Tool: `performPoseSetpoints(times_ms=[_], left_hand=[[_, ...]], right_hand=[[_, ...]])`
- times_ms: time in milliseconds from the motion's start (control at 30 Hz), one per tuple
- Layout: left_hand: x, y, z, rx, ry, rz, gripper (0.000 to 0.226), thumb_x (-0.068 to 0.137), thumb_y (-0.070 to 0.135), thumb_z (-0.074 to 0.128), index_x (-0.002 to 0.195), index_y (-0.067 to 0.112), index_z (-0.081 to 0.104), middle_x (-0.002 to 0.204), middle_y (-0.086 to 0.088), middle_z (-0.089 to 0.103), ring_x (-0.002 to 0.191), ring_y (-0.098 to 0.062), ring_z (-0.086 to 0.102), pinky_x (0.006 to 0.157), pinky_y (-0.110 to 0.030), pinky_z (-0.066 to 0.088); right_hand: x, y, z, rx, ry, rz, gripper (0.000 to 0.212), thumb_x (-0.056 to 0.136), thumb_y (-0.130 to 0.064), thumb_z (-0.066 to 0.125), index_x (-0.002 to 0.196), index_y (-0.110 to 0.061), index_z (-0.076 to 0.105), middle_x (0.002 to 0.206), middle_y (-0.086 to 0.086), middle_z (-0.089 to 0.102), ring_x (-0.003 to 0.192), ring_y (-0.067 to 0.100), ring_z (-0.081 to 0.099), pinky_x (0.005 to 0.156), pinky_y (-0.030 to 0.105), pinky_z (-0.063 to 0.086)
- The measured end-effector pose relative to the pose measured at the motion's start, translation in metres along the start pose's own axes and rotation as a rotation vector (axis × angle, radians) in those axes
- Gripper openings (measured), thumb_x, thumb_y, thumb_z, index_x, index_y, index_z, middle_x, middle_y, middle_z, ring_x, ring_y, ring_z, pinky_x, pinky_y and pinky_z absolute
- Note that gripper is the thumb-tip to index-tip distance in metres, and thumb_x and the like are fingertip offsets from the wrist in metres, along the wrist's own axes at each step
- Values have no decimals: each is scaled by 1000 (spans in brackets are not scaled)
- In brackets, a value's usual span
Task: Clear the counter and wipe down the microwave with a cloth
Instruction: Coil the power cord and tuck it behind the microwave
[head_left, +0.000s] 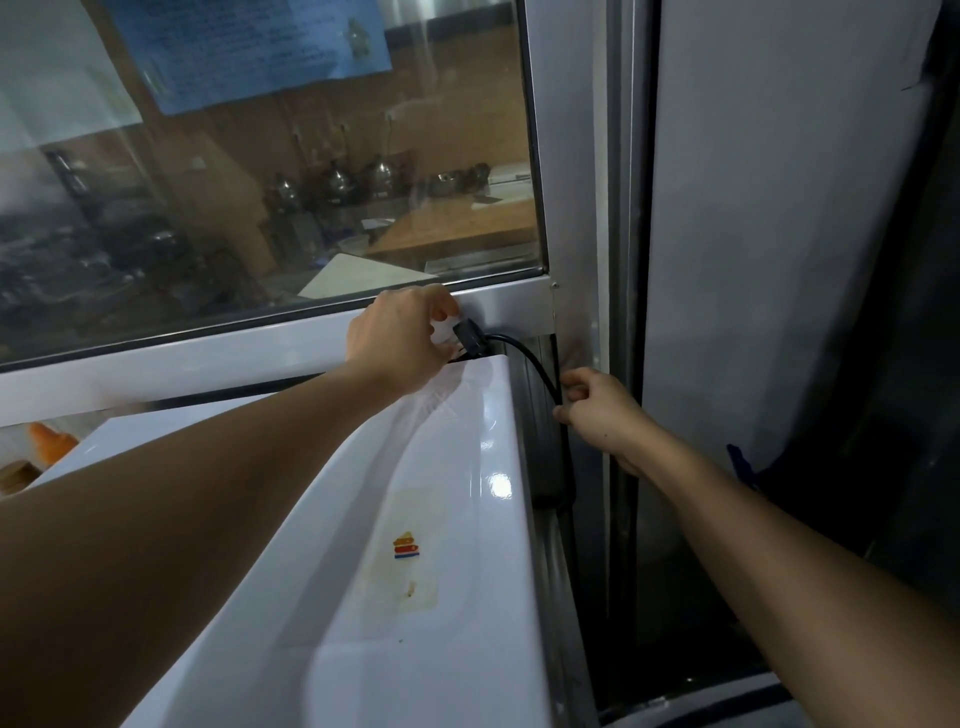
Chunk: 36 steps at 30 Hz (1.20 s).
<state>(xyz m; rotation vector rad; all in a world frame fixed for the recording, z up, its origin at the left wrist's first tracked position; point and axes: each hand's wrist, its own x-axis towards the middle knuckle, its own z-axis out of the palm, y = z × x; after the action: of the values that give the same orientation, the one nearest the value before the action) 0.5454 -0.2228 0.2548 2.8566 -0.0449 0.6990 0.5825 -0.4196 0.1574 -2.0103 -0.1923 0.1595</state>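
While reaching behind the white microwave (363, 545) under the window frame (509, 306): left hand (400, 338) pinching the black plug (470, 338), right hand (602, 415) pinching its cable (545, 382) lower down, apparently for slack while unplugging; cloth not in view.

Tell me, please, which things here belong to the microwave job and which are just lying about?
In the job:
- white microwave
- black plug, pinched by the left hand
- black cord, gripped by the right hand

Lying about:
- orange object
- blue notice on the window
- kettles behind the glass
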Motion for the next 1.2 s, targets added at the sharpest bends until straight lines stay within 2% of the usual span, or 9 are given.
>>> performPoseSetpoints(times_ms=[100, 233, 467, 600, 667, 733, 900, 1067, 1200], left_hand=[[1, 1, -2, 5, 0, 9, 32, 76, 29, 76, 105, 25, 64, 100, 4, 67, 92, -22, 61, 76, -43, 56], [2, 5, -1, 11, -19, 32, 31, 74, 33, 76, 102, 27, 65, 100, 5, 67, 93, -22, 61, 75, -42, 55], [3, 13, 8, 73, -21, 47, 23, 76, 33, 72, 97, 31, 65, 90, 5, 69, 86, -24, 62, 71, -35, 52], [5, 14, 9, 61, -16, 69, 20, 76, 25, 72, 94, 27, 65, 87, 2, 69, 85, -27, 62, 71, -38, 53], [5, 13, 8, 55, 8, 84, 23, 76, 20, 72, 97, 21, 65, 89, -1, 70, 86, -28, 62, 73, -39, 53], [7, 9, 4, 15, 40, 75, 26, 75, 16, 72, 100, 16, 63, 91, -4, 70, 87, -29, 63, 75, -41, 53], [7, -3, -7, -36, 112, 87, 26, 74, 16, 74, 96, 13, 62, 89, -2, 69, 85, -25, 64, 76, -42, 52], [-1, -8, 5, -52, 66, 51, 24, 74, 23, 75, 94, 16, 61, 88, 0, 68, 85, -26, 62, 75, -42, 53], [-3, -5, 7, -14, 63, 40, 20, 75, 24, 70, 92, 27, 62, 87, 9, 68, 86, -21, 61, 71, -36, 51]], right_hand=[[-1, -1, -1, -14, 4, -5, 54, 90, -14, 59, 140, -15, 38, 136, 8, 49, 124, 24, 46, 94, 27, 36], [-1, 0, -1, -144, 51, -22, 51, 89, -18, 61, 137, -13, 43, 106, 7, 54, 108, 22, 53, 89, 27, 41], [6, 2, 8, -257, 105, 20, 35, 89, -17, 63, 123, -10, 58, 127, 11, 56, 111, 23, 54, 81, 22, 40], [12, 6, 14, -157, 131, 68, 20, 90, -15, 62, 106, -3, 65, 115, 15, 62, 102, 28, 61, 92, 35, 50], [16, 4, 16, -75, 171, 68, 15, 91, -12, 59, 94, 1, 65, 104, 16, 64, 91, 30, 65, 85, 42, 55], [21, -3, 17, 43, 202, 58, 13, 93, -11, 55, 85, -3, 61, 97, 14, 64, 80, 27, 67, 73, 35, 57], [31, -3, 27, 286, 202, 52, 22, 93, -10, 54, 71, -9, 51, 88, 10, 64, 76, 22, 70, 79, 38, 58], [28, 27, 46, 157, 122, 62, 38, 91, -10, 56, 54, -17, 46, 66, 7, 52, 70, 23, 54, 72, 40, 53], [25, 28, 40, 110, 21, 72, 38, 87, 6, 44, 57, -16, 53, 68, 8, 55, 76, 26, 56, 74, 40, 51]])
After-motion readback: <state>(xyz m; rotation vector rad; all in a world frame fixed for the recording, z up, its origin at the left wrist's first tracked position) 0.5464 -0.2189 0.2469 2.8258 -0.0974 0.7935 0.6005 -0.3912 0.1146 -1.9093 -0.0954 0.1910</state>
